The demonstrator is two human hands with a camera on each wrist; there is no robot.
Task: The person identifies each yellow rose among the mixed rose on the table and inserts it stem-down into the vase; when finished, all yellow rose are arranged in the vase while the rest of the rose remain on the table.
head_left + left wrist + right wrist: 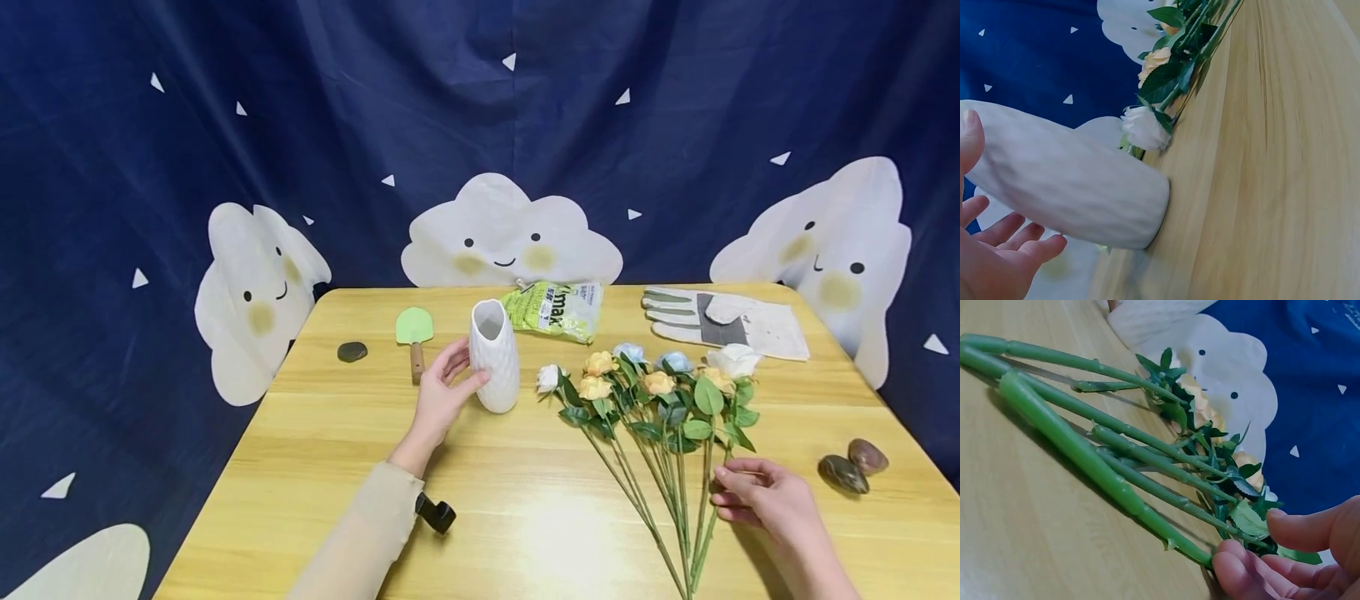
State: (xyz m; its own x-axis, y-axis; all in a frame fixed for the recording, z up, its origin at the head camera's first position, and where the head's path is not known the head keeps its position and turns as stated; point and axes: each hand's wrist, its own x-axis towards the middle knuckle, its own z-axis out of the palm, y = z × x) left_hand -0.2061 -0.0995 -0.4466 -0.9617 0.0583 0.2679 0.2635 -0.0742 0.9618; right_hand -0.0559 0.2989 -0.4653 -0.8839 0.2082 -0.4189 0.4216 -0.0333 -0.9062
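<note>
In the head view, a white textured vase [497,367] stands upright left of the flowers. My left hand [446,390] is cupped beside it, thumb at its front. The left wrist view shows the fingers spread loosely along the vase [1079,181]. Artificial roses with white, orange and blue blooms lie on the table, stems [678,500] towards me. My right hand [772,500] is at the rightmost stem. In the right wrist view its fingertips meet that thick green stem [1104,469], with a gap between thumb and index finger.
Behind the vase lies a green-and-white plastic bag [558,310]. A pair of grey-and-white gloves [765,329] lies at the back right. Two brown stones [843,473] sit right of the right hand. Left are a dark stone [352,351] and a small green shovel [415,327].
</note>
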